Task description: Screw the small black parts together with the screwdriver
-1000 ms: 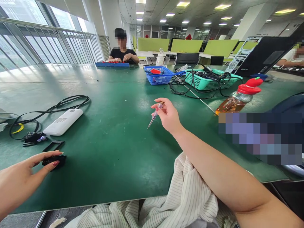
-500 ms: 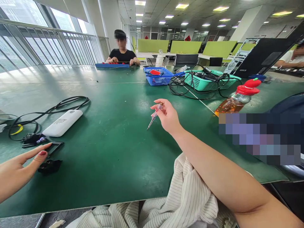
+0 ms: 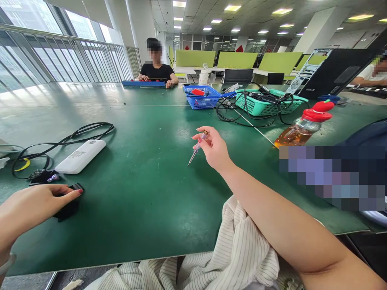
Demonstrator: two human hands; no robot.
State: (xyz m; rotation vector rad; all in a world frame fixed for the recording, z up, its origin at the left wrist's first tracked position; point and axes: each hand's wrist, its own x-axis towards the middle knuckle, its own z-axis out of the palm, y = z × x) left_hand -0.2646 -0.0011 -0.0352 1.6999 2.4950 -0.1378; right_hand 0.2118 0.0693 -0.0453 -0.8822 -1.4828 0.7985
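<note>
My right hand [image 3: 216, 150] is closed around a small screwdriver [image 3: 197, 147] with a clear handle, its tip angled down to the left over the green table [image 3: 145, 209]. At the left, my left hand [image 3: 38, 205] pinches a thin black rectangular frame [image 3: 78, 187] between thumb and fingers. Just below the frame is a black part [image 3: 68, 210], partly hidden by the hand; whether the two touch I cannot tell. Beyond my left hand are small black pieces with shiny round ends [image 3: 53, 177].
A white power bank [image 3: 81, 157] lies by a looped black cable [image 3: 90, 124] at the left. Farther back are a blue basket [image 3: 202, 102] and a green basket [image 3: 256, 108] with cables. A red-capped bottle [image 3: 298, 131] stands at right. Another person [image 3: 156, 71] sits across the table.
My left hand has let go of the black part, moved up to the black frame, taken hold of it and brought it back near the part. My right hand has stayed still with the screwdriver.
</note>
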